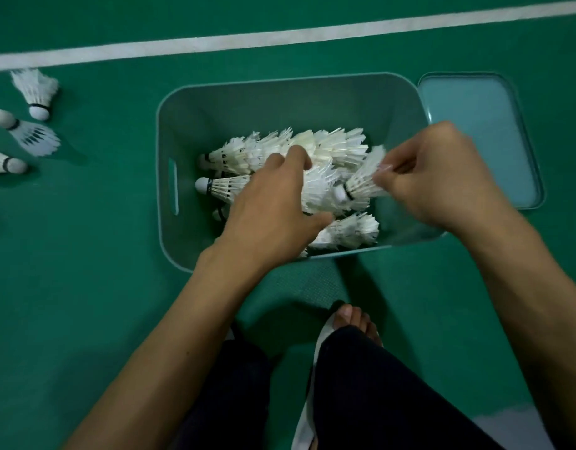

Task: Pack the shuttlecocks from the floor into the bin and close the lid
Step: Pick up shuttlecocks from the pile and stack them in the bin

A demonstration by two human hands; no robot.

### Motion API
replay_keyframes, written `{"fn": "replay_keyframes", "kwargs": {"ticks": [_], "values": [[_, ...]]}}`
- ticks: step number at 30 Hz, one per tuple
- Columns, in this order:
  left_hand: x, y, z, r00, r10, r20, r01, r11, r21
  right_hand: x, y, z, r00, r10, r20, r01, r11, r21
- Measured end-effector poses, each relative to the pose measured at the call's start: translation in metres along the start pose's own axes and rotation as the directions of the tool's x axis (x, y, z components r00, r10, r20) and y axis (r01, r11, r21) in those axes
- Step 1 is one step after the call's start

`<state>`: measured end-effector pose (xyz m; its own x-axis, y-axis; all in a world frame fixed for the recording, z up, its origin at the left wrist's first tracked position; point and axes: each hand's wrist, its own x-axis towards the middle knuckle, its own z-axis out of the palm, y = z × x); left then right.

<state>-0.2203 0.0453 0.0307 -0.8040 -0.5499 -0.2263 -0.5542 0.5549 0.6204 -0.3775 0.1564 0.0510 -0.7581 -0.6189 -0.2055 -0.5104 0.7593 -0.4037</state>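
Lying heaped at the centre of the frame, white shuttlecocks [329,147] are filling the teal bin [169,131]. The left hand [270,203] is curling its fingers and thumb round a bunch [319,193] of them, while the right hand [442,177] is pinching one shuttlecock [364,180] by its feathers, both over the bin. The lid [481,131] is lying flat just beside the bin, at the right. Three loose shuttlecocks [36,92] are resting on the green floor [85,287] at upper left, below a white line [280,37].
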Motion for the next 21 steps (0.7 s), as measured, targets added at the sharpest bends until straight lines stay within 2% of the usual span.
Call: {"fn": "replay_keyframes", "kwargs": {"ticks": [2, 6, 8, 11, 13, 16, 21], "values": [[0.000, -0.009, -0.002, 0.993, -0.111, 0.045, 0.106, 0.989, 0.099, 0.003, 0.003, 0.002, 0.986, 0.050, -0.161, -0.084, 0.974, -0.210], [0.007, -0.023, -0.007, 0.942, -0.315, 0.118, 0.287, 0.936, 0.203, 0.009, -0.020, 0.013, 0.993, 0.065, -0.103, -0.086, 0.973, -0.212], [0.011, -0.025, -0.011, 0.914, -0.376, 0.151, 0.339, 0.914, 0.223, 0.018, -0.026, 0.025, 0.992, 0.122, -0.021, -0.124, 0.982, -0.141], [0.017, -0.030, -0.015, 0.886, -0.433, 0.164, 0.397, 0.893, 0.209, 0.038, -0.019, 0.046, 0.958, 0.239, 0.157, -0.255, 0.963, 0.090], [0.020, -0.035, -0.017, 0.866, -0.466, 0.182, 0.429, 0.879, 0.209, 0.047, -0.011, 0.057, 0.918, 0.309, 0.250, -0.368, 0.898, 0.241], [0.026, -0.041, -0.015, 0.838, -0.501, 0.218, 0.451, 0.859, 0.242, 0.054, -0.008, 0.062, 0.865, 0.342, 0.367, -0.469, 0.812, 0.348], [0.030, -0.041, -0.012, 0.834, -0.509, 0.213, 0.469, 0.858, 0.210, 0.063, -0.011, 0.060, 0.826, 0.382, 0.415, -0.552, 0.696, 0.459]]}}
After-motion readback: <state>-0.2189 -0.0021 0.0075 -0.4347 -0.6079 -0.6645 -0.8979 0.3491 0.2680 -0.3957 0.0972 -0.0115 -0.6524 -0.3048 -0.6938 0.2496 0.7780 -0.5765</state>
